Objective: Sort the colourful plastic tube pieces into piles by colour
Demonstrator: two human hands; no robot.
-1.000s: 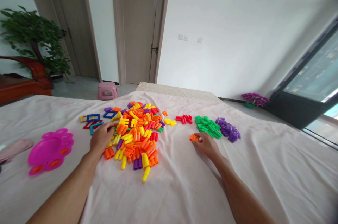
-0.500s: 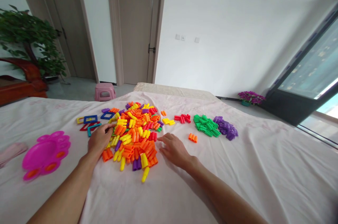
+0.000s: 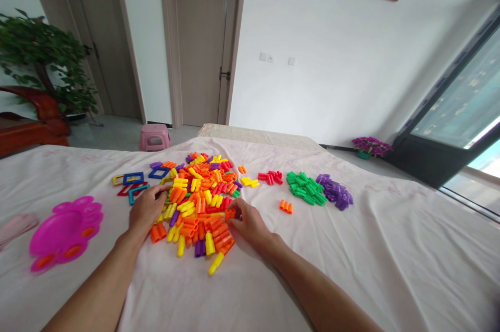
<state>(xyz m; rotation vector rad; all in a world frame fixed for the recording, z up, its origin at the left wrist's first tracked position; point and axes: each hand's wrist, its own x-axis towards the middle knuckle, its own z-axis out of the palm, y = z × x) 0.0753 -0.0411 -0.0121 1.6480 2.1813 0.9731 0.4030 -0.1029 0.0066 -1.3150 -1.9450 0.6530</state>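
Observation:
A mixed pile of plastic tube-shaped building blocks [image 3: 201,186], orange, yellow, red and purple, lies on the cloth-covered table. At its right edge my right hand [image 3: 250,225] pinches an orange building block [image 3: 230,214] between thumb and fingers. My left hand [image 3: 146,209] rests against the left side of the pile, thumb and forefinger apart, with no block visible in it; its other fingers are partly hidden. Sorted to the right lie red blocks [image 3: 270,177], green blocks [image 3: 307,188] and purple blocks [image 3: 335,191]. One orange piece [image 3: 286,207] sits alone nearer me.
Left of the pile are flat square frames [image 3: 133,178] in blue, red, yellow and teal. A magenta paw-shaped tray [image 3: 64,230] lies farther left, beside a pink cloth [image 3: 17,229]. Wrinkled white cloth [image 3: 390,248] covers the table. A pink stool [image 3: 155,137] stands beyond it.
My right hand has closed its fingers on an orange block at the pile's right edge and shifted slightly left. A few front blocks have moved a little. My left hand has hardly moved.

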